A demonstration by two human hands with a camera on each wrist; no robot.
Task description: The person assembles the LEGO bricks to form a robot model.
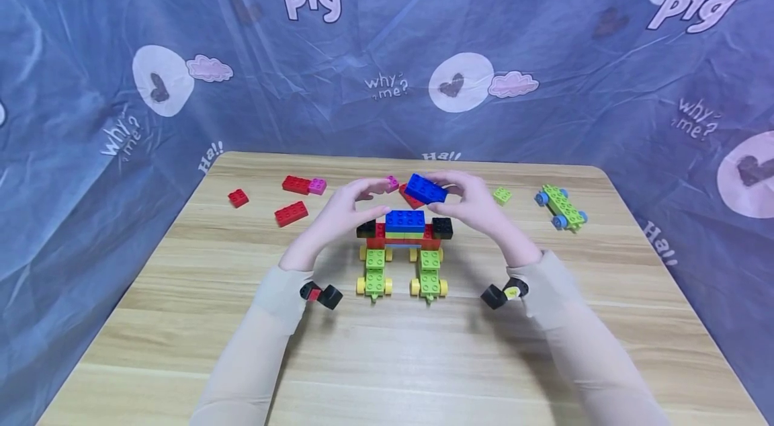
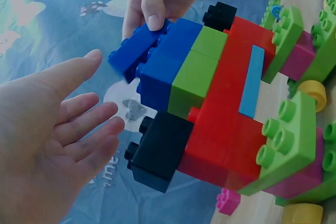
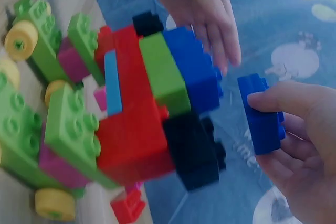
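Note:
My right hand (image 1: 476,203) pinches a blue brick (image 3: 258,114) between thumb and fingers. The brick is tilted, above and just behind a model built of bricks. That model has a blue block (image 1: 405,219) on top over light green bricks (image 3: 164,72), a red beam (image 2: 223,124) beneath them, and a black brick (image 1: 442,228) at each end. Two light green wheeled bases (image 1: 375,271) with yellow wheels carry it. Beside the model's top left, my left hand (image 1: 347,207) holds nothing; its fingers are spread and relaxed in the left wrist view.
Red bricks (image 1: 291,214) and a pink brick (image 1: 317,186) lie at the back left of the wooden table (image 1: 387,359). Toward the back right are a small green brick (image 1: 502,195) and a green base with blue wheels (image 1: 561,207). A patterned blue cloth (image 1: 387,123) hangs behind.

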